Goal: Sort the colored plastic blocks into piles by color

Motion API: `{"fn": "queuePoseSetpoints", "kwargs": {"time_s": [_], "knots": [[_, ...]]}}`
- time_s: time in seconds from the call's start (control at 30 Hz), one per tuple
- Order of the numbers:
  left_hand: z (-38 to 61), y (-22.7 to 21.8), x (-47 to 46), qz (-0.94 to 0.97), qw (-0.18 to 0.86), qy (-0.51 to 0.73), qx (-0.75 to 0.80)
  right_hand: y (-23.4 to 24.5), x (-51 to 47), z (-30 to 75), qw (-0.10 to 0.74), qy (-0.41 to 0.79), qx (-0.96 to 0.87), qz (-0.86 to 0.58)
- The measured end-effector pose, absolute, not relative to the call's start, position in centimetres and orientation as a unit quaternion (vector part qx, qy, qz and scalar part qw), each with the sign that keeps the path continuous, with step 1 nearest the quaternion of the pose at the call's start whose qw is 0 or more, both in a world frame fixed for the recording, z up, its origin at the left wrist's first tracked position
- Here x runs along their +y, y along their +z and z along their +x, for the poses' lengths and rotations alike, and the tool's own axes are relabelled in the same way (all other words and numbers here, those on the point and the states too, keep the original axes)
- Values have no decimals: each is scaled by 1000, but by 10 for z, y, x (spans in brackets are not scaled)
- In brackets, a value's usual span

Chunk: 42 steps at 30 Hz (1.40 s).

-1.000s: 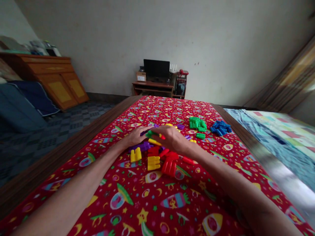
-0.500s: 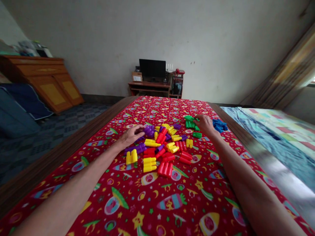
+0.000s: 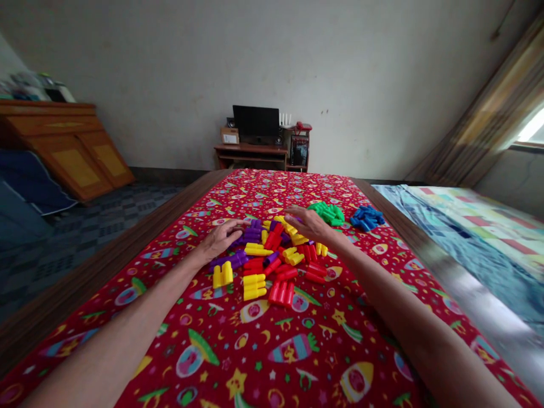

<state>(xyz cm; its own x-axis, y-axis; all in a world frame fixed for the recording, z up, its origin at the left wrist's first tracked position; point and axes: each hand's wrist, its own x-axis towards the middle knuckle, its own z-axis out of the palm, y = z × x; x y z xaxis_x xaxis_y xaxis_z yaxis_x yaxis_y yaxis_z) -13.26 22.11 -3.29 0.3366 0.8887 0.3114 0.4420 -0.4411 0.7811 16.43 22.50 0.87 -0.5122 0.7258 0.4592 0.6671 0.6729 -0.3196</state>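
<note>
A mixed heap of yellow, red and purple plastic blocks (image 3: 272,263) lies on the red patterned cloth (image 3: 297,351). My left hand (image 3: 221,238) rests at the heap's left edge, fingers loosely curled and touching purple blocks (image 3: 251,232). My right hand (image 3: 310,224) hovers over the heap's far right side with fingers stretched out and nothing in them. Beyond it sit a pile of green blocks (image 3: 328,212) and a pile of blue blocks (image 3: 366,217).
The cloth covers a long wooden table (image 3: 85,277). A bed with a patchwork sheet (image 3: 488,226) runs along the right. A desk with a monitor (image 3: 257,122) stands at the far wall, a wooden cabinet (image 3: 72,147) at the left.
My right hand has come back from the green pile to the far side of the mixed heap. The left hand has stayed at the purple blocks. The view has shifted slightly.
</note>
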Motion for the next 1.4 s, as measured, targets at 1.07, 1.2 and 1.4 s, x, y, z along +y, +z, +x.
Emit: {"fn": "queuePoseSetpoints", "kwargs": {"time_s": [1.07, 1.2, 1.4], "knots": [[-130, -30, 218, 777, 239, 352, 464, -9, 202, 152, 220, 66, -816, -530], [-129, -28, 216, 782, 231, 348, 462, -7, 185, 154, 237, 124, -836, -479], [-131, -29, 219, 794, 221, 340, 453, -9, 156, 182, 300, 94, -808, -498]]}}
